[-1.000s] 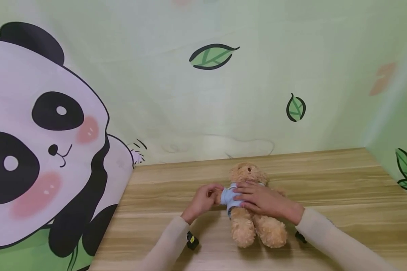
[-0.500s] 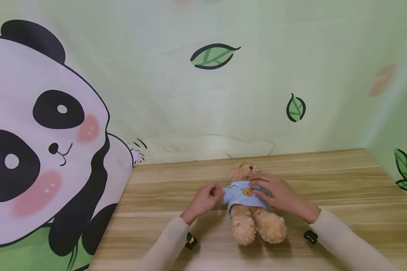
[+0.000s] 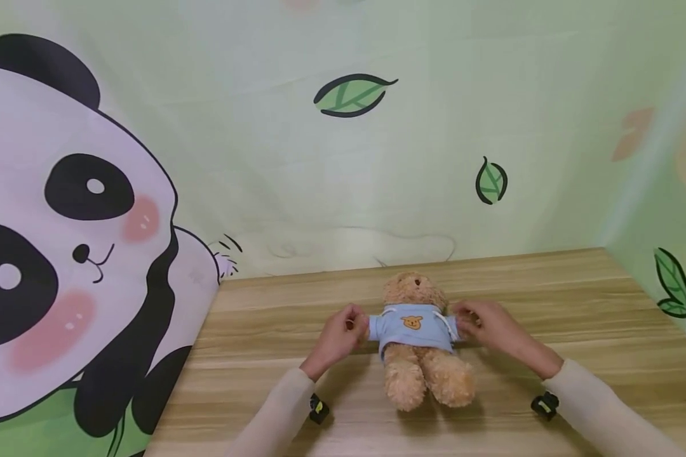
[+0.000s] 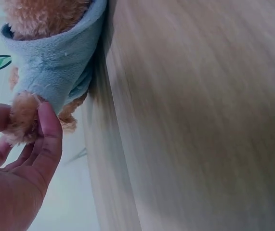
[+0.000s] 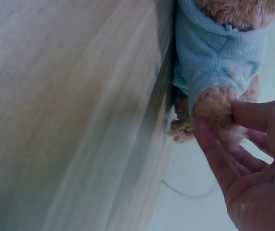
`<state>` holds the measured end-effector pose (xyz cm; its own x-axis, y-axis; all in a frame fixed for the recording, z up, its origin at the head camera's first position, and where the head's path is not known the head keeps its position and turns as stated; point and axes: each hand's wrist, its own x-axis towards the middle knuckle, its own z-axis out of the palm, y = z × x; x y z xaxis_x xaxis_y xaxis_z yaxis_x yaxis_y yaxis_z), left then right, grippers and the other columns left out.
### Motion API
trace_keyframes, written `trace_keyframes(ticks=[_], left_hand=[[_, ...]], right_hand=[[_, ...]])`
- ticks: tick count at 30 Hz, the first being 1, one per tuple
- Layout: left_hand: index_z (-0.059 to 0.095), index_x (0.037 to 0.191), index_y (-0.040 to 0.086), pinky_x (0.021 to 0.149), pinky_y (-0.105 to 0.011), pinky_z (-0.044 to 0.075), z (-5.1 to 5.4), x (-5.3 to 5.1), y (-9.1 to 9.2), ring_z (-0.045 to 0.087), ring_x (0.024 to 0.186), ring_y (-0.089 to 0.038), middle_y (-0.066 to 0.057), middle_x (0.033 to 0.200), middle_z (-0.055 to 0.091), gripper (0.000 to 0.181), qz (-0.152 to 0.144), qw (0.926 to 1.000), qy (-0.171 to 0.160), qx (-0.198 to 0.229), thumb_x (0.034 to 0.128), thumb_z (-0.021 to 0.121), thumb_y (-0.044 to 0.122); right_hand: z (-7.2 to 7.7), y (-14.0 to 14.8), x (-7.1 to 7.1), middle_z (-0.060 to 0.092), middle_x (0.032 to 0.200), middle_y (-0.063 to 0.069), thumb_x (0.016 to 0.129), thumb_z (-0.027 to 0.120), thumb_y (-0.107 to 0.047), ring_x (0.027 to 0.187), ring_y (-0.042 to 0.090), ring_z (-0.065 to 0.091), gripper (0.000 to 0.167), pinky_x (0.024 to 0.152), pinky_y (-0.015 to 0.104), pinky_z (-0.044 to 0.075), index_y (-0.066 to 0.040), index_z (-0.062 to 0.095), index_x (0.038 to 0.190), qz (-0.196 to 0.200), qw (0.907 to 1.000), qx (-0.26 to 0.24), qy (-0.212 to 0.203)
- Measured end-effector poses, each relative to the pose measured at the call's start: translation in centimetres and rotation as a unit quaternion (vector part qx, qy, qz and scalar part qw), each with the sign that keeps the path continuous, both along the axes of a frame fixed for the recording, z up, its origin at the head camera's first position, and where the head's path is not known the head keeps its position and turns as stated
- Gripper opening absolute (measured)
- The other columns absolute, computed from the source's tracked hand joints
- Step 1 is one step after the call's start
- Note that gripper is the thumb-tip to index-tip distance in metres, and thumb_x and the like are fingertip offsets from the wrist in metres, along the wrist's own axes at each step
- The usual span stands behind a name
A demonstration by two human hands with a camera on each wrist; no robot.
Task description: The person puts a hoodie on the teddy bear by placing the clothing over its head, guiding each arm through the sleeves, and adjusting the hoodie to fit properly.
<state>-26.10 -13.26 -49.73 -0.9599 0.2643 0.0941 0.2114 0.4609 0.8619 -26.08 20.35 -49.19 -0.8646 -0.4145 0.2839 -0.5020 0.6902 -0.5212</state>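
A brown teddy bear (image 3: 404, 381) in a light blue hoodie (image 3: 397, 333) lies on its back on the wooden table, head toward the wall. The hoodie has a small bear face on its chest and white drawstrings. At the left side, my left hand (image 3: 340, 333) pinches the bear's paw (image 4: 24, 118) between thumb and fingers, just past the sleeve's end. Opposite it, my right hand (image 3: 491, 327) pinches the other paw (image 5: 216, 108) at the cuff. Both arms of the bear are stretched out sideways.
The wooden table (image 3: 251, 406) meets a green printed cloth wall (image 3: 263, 158) at the back. A large panda print (image 3: 108, 254) fills the left side. A black wrist device hangs under each sleeve (image 3: 280, 412).
My right hand has lifted off the bear's chest, moved right and taken hold of its paw, uncovering the hoodie's front. The left hand stays at the other paw.
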Motion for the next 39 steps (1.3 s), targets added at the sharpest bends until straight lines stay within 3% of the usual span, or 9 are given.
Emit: trace_keyframes(ticks=[6, 14, 16, 19, 22, 27, 30, 36, 39], left_hand=[[0.063, 0.091, 0.006, 0.064, -0.02, 0.046, -0.1, -0.1, -0.5, 0.055, 0.074, -0.008, -0.008, 0.086, 0.067, 0.006, 0.017, 0.9985, 0.043, -0.028, 0.0957, 0.059, 0.008], [0.061, 0.092, 0.006, 0.058, -0.019, 0.045, -0.4, -0.1, -0.4, 0.052, 0.067, -0.006, -0.007, 0.084, 0.063, 0.003, 0.047, 0.9943, 0.076, -0.057, 0.0932, 0.063, 0.008], [0.056, 0.095, 0.008, 0.056, -0.019, 0.043, -0.1, 0.1, 0.0, 0.049, 0.064, -0.006, -0.006, 0.088, 0.058, 0.013, 0.06, 0.985, 0.127, -0.101, 0.0899, 0.068, 0.009], [0.053, 0.097, 0.009, 0.053, -0.019, 0.04, 0.7, 0.5, 0.8, 0.046, 0.06, -0.008, -0.005, 0.089, 0.053, 0.023, 0.065, 0.9597, 0.22, -0.162, 0.0829, 0.071, 0.003], [0.059, 0.097, 0.01, 0.054, -0.019, 0.041, 1.2, 1.2, 1.6, 0.051, 0.062, -0.009, -0.002, 0.086, 0.059, 0.022, 0.015, 0.9448, 0.26, -0.198, 0.0791, 0.068, 0.001], [0.07, 0.105, 0.013, 0.074, -0.02, 0.05, 1.5, 2.2, 2.2, 0.062, 0.084, -0.01, 0.001, 0.096, 0.07, 0.02, -0.092, 0.9472, 0.195, -0.237, 0.0862, 0.068, 0.02], [0.071, 0.104, 0.014, 0.079, -0.024, 0.05, 1.4, 2.4, 2.3, 0.062, 0.09, -0.013, 0.002, 0.099, 0.069, 0.022, -0.098, 0.9419, 0.195, -0.256, 0.0891, 0.07, 0.03], [0.073, 0.094, 0.017, 0.085, -0.028, 0.052, 0.8, 2.3, 2.2, 0.063, 0.094, -0.012, 0.003, 0.098, 0.07, 0.014, -0.131, 0.917, 0.273, -0.26, 0.0954, 0.064, 0.028], [0.072, 0.093, 0.017, 0.083, -0.028, 0.051, 0.9, 2.3, 2.2, 0.063, 0.089, -0.01, 0.005, 0.094, 0.071, 0.018, -0.142, 0.9204, 0.268, -0.246, 0.0991, 0.058, 0.028]], right_hand=[[-0.2, 0.4, -0.3, 0.068, 0.075, -0.003, 0.084, 0.073, -0.004, 0.07, 0.005, 0.059, 0.01, 0.064, 0.024, 0.051, -0.01, 0.066, 0.081, -0.009, 0.9994, -0.034, -0.006], [0.1, 0.0, -0.3, 0.063, 0.071, -0.006, 0.084, 0.075, -0.009, 0.066, 0.004, 0.055, 0.012, 0.061, 0.026, 0.047, -0.014, 0.065, 0.079, -0.041, 0.9989, 0.001, 0.023], [0.1, -0.6, 0.0, 0.063, 0.075, -0.005, 0.081, 0.077, -0.01, 0.067, 0.008, 0.057, 0.014, 0.06, 0.027, 0.047, -0.015, 0.065, 0.08, -0.058, 0.9956, 0.026, 0.069], [0.1, -1.8, 0.7, 0.063, 0.08, -0.003, 0.076, 0.079, -0.008, 0.068, 0.012, 0.059, 0.015, 0.058, 0.029, 0.047, -0.015, 0.067, 0.082, -0.071, 0.9844, 0.052, 0.152], [0.1, -2.7, 1.5, 0.066, 0.083, -0.003, 0.076, 0.079, -0.01, 0.069, 0.012, 0.061, 0.013, 0.058, 0.028, 0.048, -0.015, 0.069, 0.084, -0.046, 0.976, 0.058, 0.205], [-0.1, -3.2, 2.6, 0.072, 0.089, -0.003, 0.08, 0.08, -0.024, 0.074, 0.011, 0.067, 0.015, 0.062, 0.027, 0.052, -0.018, 0.071, 0.091, 0.028, 0.9798, 0.047, 0.192], [-0.4, -3.1, 2.5, 0.073, 0.092, -0.002, 0.079, 0.081, -0.024, 0.078, 0.013, 0.069, 0.018, 0.065, 0.03, 0.055, -0.017, 0.071, 0.093, 0.049, 0.9785, 0.047, 0.195], [-0.6, -2.5, 2.3, 0.071, 0.096, -0.001, 0.082, 0.076, -0.011, 0.085, 0.016, 0.068, 0.015, 0.072, 0.034, 0.057, -0.015, 0.07, 0.094, 0.102, 0.9699, 0.054, 0.215], [-0.4, -2.2, 2.4, 0.07, 0.101, -0.001, 0.086, 0.072, -0.009, 0.091, 0.017, 0.068, 0.012, 0.077, 0.036, 0.057, -0.015, 0.071, 0.097, 0.118, 0.973, 0.049, 0.192]])
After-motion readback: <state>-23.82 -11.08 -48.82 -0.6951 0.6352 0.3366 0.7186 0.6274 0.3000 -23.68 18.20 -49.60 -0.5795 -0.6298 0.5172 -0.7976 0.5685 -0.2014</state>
